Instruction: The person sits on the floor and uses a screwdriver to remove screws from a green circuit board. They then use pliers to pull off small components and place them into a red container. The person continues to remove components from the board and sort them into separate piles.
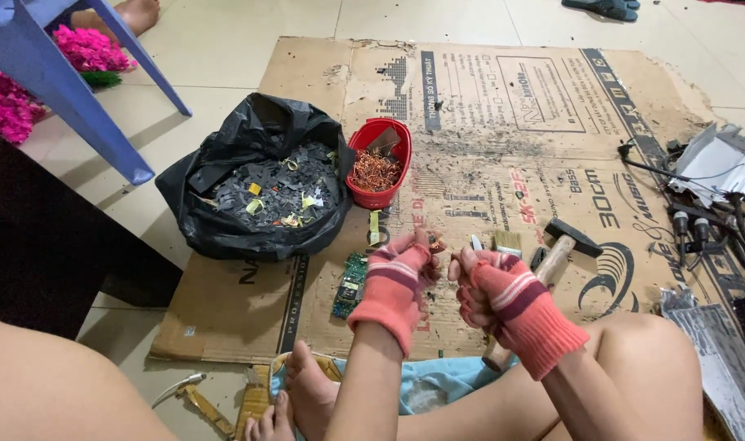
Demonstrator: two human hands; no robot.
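A tiled floor (225, 49) carries a flattened cardboard sheet (487, 90). On the cardboard lie a black bag (225, 220) of scrap, a red tub (379, 163) of copper wire, a green circuit board (350, 284), a hammer (564, 245) and a brush (507, 241), with dark debris scattered about. Black cables (716, 220) sprawl at its right edge, and a blue chair leg (86, 106) stands on the tiles.
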